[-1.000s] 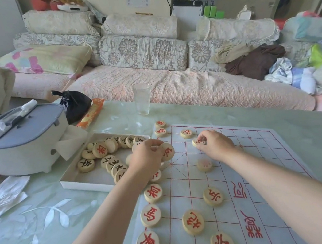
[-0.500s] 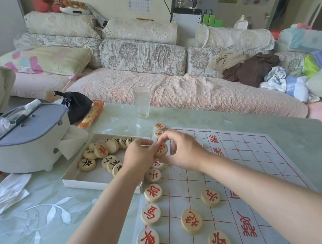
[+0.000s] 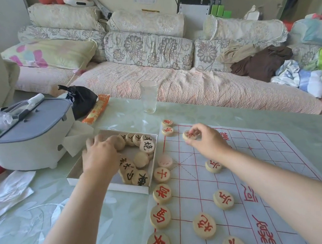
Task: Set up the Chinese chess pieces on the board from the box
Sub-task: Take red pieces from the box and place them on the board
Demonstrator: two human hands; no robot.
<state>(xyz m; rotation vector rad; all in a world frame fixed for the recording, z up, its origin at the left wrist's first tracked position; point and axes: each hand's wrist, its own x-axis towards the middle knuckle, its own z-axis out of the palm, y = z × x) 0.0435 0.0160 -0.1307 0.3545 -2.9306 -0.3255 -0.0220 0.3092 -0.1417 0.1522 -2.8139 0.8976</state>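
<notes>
Resting in the box (image 3: 111,186) at nine o'clock, the left hand's (image 3: 98,156) grip cannot be told; a red piece (image 3: 189,135) is pinched by the right hand (image 3: 208,142).

We wore one wide-angle head camera; it looked forward and down, close over the board (image 3: 267,142) on the desk (image 3: 47,223).

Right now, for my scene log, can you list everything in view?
board: one, white with red lines, on table.
box: one, white, left of board.
board pieces: eleven lying, wooden, mostly red-lettered.
box pieces: partly hidden, black-lettered or blank.
glass: one, clear, beyond board.
container: one, white, grey lid, far left.
bag: one, black, behind container.
packet: one, orange, beside bag.
sofa: one, floral, behind table.
table: one, pale green.
left hand: in box, on pieces.
right hand: pinches red-lettered piece at board's far end.
</notes>
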